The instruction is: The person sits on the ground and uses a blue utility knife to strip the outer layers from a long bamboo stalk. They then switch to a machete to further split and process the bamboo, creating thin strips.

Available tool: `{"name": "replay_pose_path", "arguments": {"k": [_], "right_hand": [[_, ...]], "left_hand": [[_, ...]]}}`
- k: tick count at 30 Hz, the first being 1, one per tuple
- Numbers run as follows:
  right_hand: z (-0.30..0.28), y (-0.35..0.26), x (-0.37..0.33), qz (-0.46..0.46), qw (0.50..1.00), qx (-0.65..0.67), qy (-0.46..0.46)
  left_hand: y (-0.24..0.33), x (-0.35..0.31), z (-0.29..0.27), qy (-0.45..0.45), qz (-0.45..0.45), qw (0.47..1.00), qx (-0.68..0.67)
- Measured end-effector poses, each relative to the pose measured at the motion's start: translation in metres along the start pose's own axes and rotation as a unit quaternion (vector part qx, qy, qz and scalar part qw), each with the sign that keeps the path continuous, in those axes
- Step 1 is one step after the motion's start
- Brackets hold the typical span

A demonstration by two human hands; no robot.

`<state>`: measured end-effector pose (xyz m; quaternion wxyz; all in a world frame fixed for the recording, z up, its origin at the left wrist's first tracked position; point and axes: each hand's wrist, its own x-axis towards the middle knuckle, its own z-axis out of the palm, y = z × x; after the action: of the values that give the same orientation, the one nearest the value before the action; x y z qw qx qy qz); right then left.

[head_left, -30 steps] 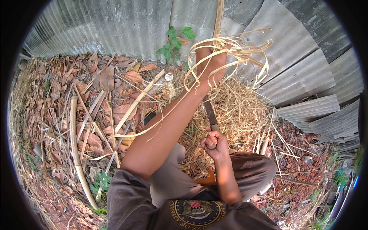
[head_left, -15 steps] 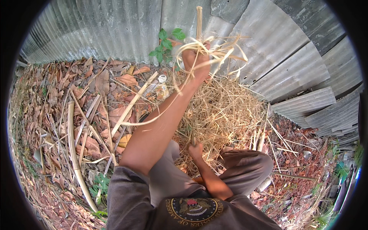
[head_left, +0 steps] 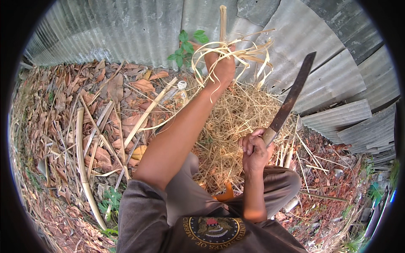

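Note:
My left hand (head_left: 222,69) is stretched far forward and closed round a pale bamboo stick (head_left: 222,24), which stands up above the fist. Thin curled shavings (head_left: 262,55) hang in a tangle about that fist and trail back over the forearm. My right hand (head_left: 255,154) grips the handle of a machete (head_left: 294,93), its long dark blade pointing up and away to the right, clear of the stick. Below and between both hands lies a heap of straw-coloured shavings (head_left: 238,116). The stick's lower end is hidden by my hand and the curls.
Grey corrugated metal sheets (head_left: 126,31) form a wall ahead and to the right. Dry brown leaves (head_left: 99,158) and loose strips cover the ground at left, with a longer bamboo pole (head_left: 80,156) among them. A small green plant (head_left: 183,47) grows at the wall.
My right hand has come up and to the right from low near my lap, lifting the machete away from the stick. The left hand has barely moved and keeps its grip.

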<state>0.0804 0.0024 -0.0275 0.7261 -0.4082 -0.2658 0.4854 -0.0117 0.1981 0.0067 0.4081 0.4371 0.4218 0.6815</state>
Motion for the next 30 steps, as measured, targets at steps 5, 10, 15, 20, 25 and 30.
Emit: {"name": "replay_pose_path", "arguments": {"k": [5,10,15,20,25,30], "right_hand": [[-0.07,0.16,-0.027,-0.141,0.915,-0.377,0.003],[-0.086,0.18,-0.019,0.374,0.871,-0.314,0.05],[-0.094,0.12,0.004,0.459,0.787,0.413,-0.008],[-0.017,0.029,0.003,0.262,0.963,0.06,0.022],[-0.008,0.077,-0.007,-0.115,0.986,-0.115,0.039],[-0.107,0.218,-0.024,0.231,0.887,-0.398,0.049]], "left_hand": [[0.014,-0.007,0.015,0.057,0.063,0.995,-0.054],[0.002,0.0,0.011,0.066,0.087,0.994,0.023],[0.007,0.002,-0.001,-0.031,-0.029,0.999,-0.027],[0.012,-0.005,-0.005,0.001,0.021,1.0,0.022],[-0.003,0.008,-0.011,-0.05,-0.069,0.996,0.029],[-0.011,0.008,0.006,0.045,0.007,0.999,0.001]]}}
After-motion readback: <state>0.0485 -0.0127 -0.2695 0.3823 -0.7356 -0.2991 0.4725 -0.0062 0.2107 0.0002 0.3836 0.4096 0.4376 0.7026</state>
